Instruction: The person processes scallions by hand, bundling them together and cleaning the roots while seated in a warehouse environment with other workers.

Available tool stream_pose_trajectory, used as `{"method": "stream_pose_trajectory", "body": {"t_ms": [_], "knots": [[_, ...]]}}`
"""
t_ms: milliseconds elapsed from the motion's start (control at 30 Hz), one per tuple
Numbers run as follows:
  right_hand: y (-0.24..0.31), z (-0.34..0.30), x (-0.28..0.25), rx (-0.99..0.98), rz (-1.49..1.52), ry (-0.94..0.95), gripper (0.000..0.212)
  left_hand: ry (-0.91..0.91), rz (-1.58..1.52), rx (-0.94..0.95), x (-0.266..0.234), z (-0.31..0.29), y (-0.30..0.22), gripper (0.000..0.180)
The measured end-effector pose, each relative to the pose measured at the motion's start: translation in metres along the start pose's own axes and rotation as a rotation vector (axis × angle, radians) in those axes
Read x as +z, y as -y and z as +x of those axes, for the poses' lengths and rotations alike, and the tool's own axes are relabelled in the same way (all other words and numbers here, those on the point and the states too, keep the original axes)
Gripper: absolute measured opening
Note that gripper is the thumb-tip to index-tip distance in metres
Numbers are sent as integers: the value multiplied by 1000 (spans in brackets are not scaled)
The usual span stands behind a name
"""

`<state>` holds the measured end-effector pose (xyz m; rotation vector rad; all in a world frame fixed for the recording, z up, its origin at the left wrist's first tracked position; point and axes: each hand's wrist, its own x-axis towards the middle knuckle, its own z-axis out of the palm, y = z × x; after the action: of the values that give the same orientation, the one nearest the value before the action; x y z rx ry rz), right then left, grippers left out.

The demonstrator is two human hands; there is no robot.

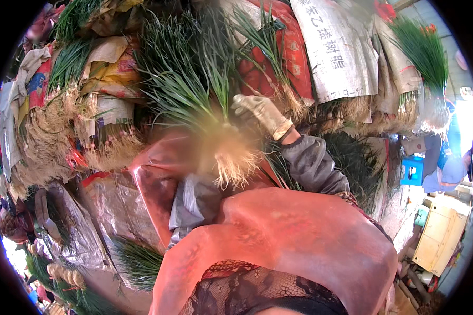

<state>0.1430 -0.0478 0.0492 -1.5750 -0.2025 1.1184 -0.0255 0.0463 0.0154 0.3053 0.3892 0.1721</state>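
In front of my lap is a bunch of green onions (235, 167), leaves pointing away and pale stringy roots toward me. A blurred patch covers the middle of the bunch. My left arm, in a grey sleeve (193, 202), reaches up to it; the blur hides that hand and its fingers. Just right of the green stalks, my right hand (263, 113) wears a pale, soiled glove. Its fingers are curled in beside the leaves (186, 89); whatever lies between them does not show clearly.
A red plastic apron (299, 231) covers my lap. Ahead are heaped bunches of onions under woven sacks (336, 52), roots (42, 136) hanging over the edge. A blue plastic stool (412, 170) and a cream-coloured cabinet-like object (440, 233) stand at right. More greens (136, 260) lie at lower left.
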Motion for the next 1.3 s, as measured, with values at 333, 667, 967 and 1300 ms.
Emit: {"method": "stream_pose_trajectory", "body": {"t_ms": [333,667,967,1300], "knots": [[-24,28,-10,-519,-842,-764,30,61,9,-170,-20,6,-2,27],[-56,41,9,-960,-712,1,20,-82,-51,30,34,-12,10,34],[-67,21,1,-821,-493,77,22,-113,-83,-216,11,-17,-7,27],[-50,7,1,-540,-332,-175,21,-86,32,-143,34,-20,-3,35]]}}
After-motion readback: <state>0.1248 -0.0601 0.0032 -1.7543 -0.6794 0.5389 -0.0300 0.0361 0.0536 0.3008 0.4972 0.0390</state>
